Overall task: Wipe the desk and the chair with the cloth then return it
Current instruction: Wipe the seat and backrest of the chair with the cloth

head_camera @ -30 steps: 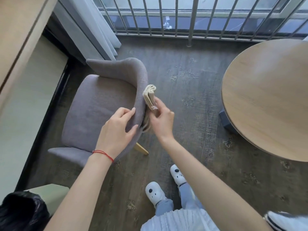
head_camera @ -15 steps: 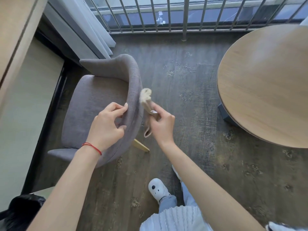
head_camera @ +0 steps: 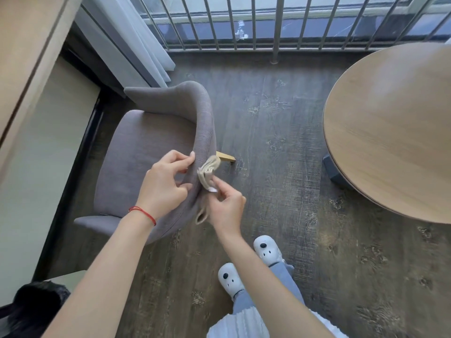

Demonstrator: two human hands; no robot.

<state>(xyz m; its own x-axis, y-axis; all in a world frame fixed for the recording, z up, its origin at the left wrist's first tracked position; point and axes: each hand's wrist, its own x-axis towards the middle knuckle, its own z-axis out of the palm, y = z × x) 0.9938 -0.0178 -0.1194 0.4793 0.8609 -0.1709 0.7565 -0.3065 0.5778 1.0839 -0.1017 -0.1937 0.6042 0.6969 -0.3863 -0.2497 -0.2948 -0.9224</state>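
Observation:
A grey upholstered chair (head_camera: pixel 146 152) stands left of centre with its curved backrest toward me. My left hand (head_camera: pixel 163 184) grips the top edge of the backrest, fingers curled over the rim. My right hand (head_camera: pixel 225 206) holds a folded beige cloth (head_camera: pixel 207 170) pressed against the outer side of the backrest, just right of the left hand. Part of the cloth hangs below my right hand. The round wooden desk (head_camera: pixel 390 132) is at the right, apart from both hands.
A metal railing (head_camera: pixel 275 25) and a grey curtain (head_camera: pixel 136 37) line the far side. A wooden cabinet (head_camera: pixel 26 57) runs along the left. A black bag (head_camera: pixel 36 306) sits at the lower left. My feet in white shoes (head_camera: pixel 230 279) stand on dark plank floor.
The cloth in my right hand has moved down the outer side of the backrest. My left hand has shifted its grip on the rim slightly.

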